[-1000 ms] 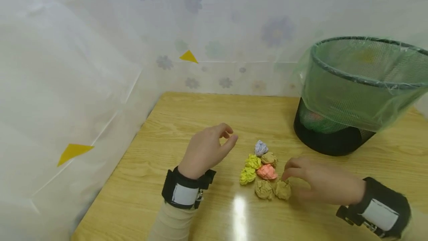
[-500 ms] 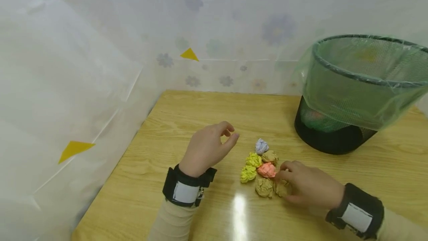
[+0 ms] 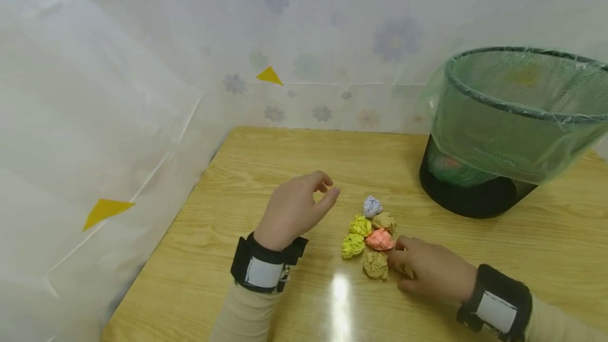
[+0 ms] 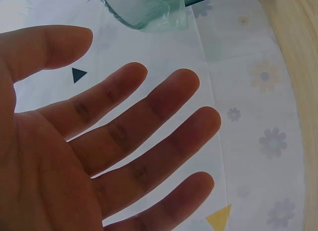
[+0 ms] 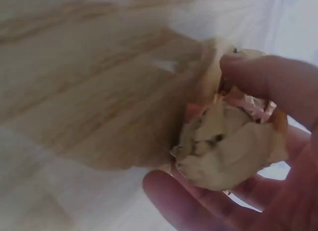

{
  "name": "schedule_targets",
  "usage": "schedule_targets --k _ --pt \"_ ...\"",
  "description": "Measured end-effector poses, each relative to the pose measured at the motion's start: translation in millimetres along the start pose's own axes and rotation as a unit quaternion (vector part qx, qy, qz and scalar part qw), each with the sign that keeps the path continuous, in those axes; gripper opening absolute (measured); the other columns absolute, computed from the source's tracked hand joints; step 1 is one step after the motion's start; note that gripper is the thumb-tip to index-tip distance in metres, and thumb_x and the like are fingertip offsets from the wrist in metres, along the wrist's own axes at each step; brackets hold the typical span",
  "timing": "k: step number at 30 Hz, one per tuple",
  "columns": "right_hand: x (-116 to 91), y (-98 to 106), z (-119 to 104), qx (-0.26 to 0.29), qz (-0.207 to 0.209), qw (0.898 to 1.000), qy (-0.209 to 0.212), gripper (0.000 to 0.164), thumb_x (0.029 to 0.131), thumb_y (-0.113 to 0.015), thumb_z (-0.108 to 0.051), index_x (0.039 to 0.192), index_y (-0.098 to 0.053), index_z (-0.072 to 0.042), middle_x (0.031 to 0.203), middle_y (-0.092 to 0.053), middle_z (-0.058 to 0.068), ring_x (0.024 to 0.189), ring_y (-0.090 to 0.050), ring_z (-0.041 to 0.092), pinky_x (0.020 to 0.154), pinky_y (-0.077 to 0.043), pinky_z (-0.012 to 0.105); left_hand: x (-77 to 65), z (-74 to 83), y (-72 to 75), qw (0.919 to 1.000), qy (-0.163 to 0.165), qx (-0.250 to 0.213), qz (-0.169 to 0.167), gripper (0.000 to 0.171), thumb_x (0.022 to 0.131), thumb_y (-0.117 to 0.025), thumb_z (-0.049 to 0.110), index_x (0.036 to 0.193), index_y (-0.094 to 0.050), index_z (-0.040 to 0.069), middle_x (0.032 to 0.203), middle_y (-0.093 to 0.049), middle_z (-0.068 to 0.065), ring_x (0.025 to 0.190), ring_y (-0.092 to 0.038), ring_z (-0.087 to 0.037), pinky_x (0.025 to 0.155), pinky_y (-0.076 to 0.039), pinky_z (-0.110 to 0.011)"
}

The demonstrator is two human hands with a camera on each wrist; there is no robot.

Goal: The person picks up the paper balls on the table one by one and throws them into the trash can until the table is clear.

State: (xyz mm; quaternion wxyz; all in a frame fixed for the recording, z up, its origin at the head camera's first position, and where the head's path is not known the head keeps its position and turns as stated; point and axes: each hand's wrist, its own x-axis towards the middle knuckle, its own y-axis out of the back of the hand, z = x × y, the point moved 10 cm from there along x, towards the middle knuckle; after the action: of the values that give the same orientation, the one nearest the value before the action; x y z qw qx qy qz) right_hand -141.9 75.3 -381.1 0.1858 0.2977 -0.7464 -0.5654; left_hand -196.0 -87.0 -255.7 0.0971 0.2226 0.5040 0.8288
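My right hand (image 3: 436, 269) has its fingers curled round a brown crumpled paper ball (image 5: 226, 149), which it mostly hides in the head view. Just left of those fingers lies another brown paper ball (image 3: 376, 265). A pink paper ball (image 3: 379, 239), two yellow ones, the upper yellow ball (image 3: 360, 225) and the lower yellow ball (image 3: 353, 246), a further brown ball (image 3: 384, 222) and a pale lilac ball (image 3: 372, 206) cluster behind it. To the left of this pile, my left hand (image 3: 295, 209) hovers with loosely bent fingers and holds nothing.
A black mesh waste bin (image 3: 467, 197) lined with a green plastic bag (image 3: 494, 136) stands at the back right of the wooden table (image 3: 285, 157). White flower-printed sheeting (image 3: 328, 41) rises behind the table and along its left side.
My right hand has moved left and slightly down onto the right-hand brown paper ball, and its fingers have curled round it. The left hand stays where it was.
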Motion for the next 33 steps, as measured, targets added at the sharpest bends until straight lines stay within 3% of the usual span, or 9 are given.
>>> schedule_targets --k 8,12,16,24,33 --pt "-5.3 3.6 -1.3 0.012 -0.041 0.999 0.008 0.047 0.064 -0.082 -0.032 0.105 -0.061 -0.028 0.104 -0.049 -0.004 0.087 -0.051 0.013 0.06 -0.047 0.031 0.6 0.8 0.8 1.0 0.001 0.0 -0.002 0.032 0.094 -0.051 0.04 0.108 -0.064 0.014 0.096 -0.068 -0.002 0.058 -0.057 -0.009 0.046 -0.04 -0.021" --pt "-8.7 7.2 1.8 0.025 -0.056 0.998 0.009 0.052 0.063 -0.083 -0.032 0.11 -0.061 -0.029 0.106 -0.049 -0.005 0.084 -0.05 0.009 0.059 -0.046 0.029 0.8 0.8 1.8 1.0 0.003 0.003 -0.001 0.032 0.094 -0.051 0.04 0.108 -0.065 0.014 0.095 -0.068 -0.001 0.056 -0.054 -0.008 0.045 -0.039 -0.022" --pt "-11.1 7.4 5.6 0.049 -0.069 0.996 0.018 0.052 0.064 -0.082 -0.022 0.111 -0.061 -0.03 0.103 -0.048 -0.008 0.079 -0.047 0.004 0.059 -0.045 0.026 1.1 0.8 2.9 1.0 0.005 0.004 0.0 0.033 0.094 -0.05 0.041 0.108 -0.065 0.014 0.094 -0.068 0.0 0.055 -0.053 -0.007 0.046 -0.039 -0.022" --pt "-10.2 3.6 7.6 0.073 -0.074 0.994 0.025 0.045 0.063 -0.076 -0.005 0.1 -0.063 -0.027 0.092 -0.046 -0.013 0.076 -0.044 0.002 0.062 -0.045 0.025 1.1 0.0 0.8 0.9999 0.007 -0.004 -0.006 0.032 0.094 -0.052 0.039 0.108 -0.065 0.013 0.095 -0.068 -0.001 0.058 -0.055 -0.009 0.047 -0.04 -0.023" --pt "-9.6 7.8 6.4 0.09 -0.068 0.993 0.028 0.039 0.064 -0.072 0.0 0.089 -0.06 -0.028 0.087 -0.045 -0.016 0.073 -0.043 0.001 0.061 -0.042 0.023 0.2 0.0 -0.9 0.9999 0.008 -0.011 -0.01 0.033 0.094 -0.051 0.04 0.108 -0.064 0.013 0.096 -0.068 -0.002 0.056 -0.054 -0.008 0.045 -0.039 -0.022"
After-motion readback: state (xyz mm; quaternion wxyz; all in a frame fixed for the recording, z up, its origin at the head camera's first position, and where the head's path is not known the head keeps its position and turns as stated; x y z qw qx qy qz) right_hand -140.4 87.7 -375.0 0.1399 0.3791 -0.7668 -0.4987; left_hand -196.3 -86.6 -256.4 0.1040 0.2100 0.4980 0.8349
